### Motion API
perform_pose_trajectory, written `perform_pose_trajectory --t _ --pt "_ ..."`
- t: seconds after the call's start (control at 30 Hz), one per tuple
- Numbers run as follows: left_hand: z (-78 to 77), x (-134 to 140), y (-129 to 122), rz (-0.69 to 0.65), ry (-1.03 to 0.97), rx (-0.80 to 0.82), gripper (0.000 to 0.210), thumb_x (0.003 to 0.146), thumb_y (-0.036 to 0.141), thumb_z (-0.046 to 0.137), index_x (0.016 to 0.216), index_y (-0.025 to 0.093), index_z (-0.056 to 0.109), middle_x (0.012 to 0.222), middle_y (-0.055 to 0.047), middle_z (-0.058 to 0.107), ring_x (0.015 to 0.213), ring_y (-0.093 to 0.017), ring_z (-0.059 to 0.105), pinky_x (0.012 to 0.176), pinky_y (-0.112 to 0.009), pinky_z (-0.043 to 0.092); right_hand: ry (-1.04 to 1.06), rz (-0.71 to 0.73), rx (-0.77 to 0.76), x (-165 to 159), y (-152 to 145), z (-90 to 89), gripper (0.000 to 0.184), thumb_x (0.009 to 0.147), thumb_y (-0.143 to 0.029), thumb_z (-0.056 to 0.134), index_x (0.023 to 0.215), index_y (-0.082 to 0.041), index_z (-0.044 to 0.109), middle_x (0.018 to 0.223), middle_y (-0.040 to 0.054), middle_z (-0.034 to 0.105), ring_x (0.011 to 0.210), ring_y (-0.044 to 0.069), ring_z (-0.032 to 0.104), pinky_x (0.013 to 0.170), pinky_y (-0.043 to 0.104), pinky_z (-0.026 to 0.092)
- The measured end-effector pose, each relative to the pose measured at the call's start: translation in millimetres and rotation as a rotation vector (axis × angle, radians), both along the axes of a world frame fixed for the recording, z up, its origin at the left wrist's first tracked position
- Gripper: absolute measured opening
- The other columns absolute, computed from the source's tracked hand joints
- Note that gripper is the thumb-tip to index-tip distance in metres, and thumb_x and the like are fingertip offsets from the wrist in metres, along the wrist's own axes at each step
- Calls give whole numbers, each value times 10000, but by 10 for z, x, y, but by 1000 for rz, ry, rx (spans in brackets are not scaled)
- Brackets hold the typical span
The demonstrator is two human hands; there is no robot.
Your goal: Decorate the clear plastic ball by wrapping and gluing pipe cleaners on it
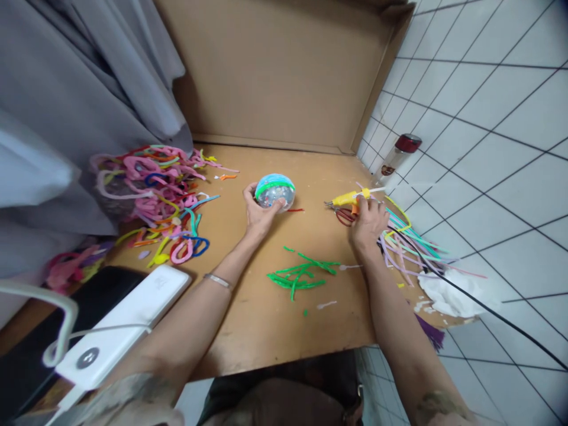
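Note:
My left hand [260, 213] holds a round clear ball [276, 196] above the table, its thumb across the lower front. The ball's top is light blue, and a bright green fuzzy strip runs around its middle. To the right, my right hand [370, 220] has its fingers closed around a yellow glue gun [345, 199], whose nozzle points left. A white glue stick pokes out of the gun's back end. Red-handled scissors [343, 216] lie just beneath the gun, partly hidden. Cut green pipe cleaners [304, 275] are scattered on the table between my forearms.
A tangled heap of coloured pipe cleaners [153, 189] covers the left side. A white power bank [126, 325] lies front left. At right are pastel pipe cleaners [410, 242], a bottle [397, 158], crumpled white tissue [452, 293] and a black cord [483, 305]. Cardboard [284, 71] stands behind.

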State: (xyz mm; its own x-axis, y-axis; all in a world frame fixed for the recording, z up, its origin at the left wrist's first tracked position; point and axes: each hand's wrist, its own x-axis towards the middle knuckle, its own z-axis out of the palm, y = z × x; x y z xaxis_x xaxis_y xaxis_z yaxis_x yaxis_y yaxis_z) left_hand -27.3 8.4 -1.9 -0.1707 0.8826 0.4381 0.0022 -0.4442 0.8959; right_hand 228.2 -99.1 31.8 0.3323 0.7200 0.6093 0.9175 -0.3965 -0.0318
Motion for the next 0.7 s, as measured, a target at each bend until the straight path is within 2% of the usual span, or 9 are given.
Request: perform_pose_trajectory --t 0.2,0.4,0.57,0.7 --pt "37 -24 -29 16 21 -7 786 582 393 830 1230 230 417 1248 -89 522 1161 -256 566 1023 -418 474 59 11 -32 70 24 -104 451 847 -119 487 1276 -175 614 1082 177 615 984 298 505 802 389 356" --pt "18 -19 -12 14 17 10 774 594 398 823 1236 245 419 1252 -83 522 1150 -244 569 1019 -405 471 34 36 -193 -36 96 -104 524 892 -282 593 1383 -133 484 1172 213 554 977 284 529 833 373 363" --pt "17 -20 -11 21 11 3 766 592 375 825 1239 254 432 1249 -78 529 1174 -256 561 1030 -425 467 61 -14 -327 -90 97 -55 475 970 -358 509 1397 -160 447 1183 188 531 928 252 556 782 325 380" --pt "47 -25 -31 12 15 -18 755 592 370 823 1231 252 437 1240 -73 532 1166 -252 561 1034 -424 461 22 -11 -381 -111 87 -35 452 985 -316 474 1405 -153 427 1207 191 518 972 252 544 814 325 389"
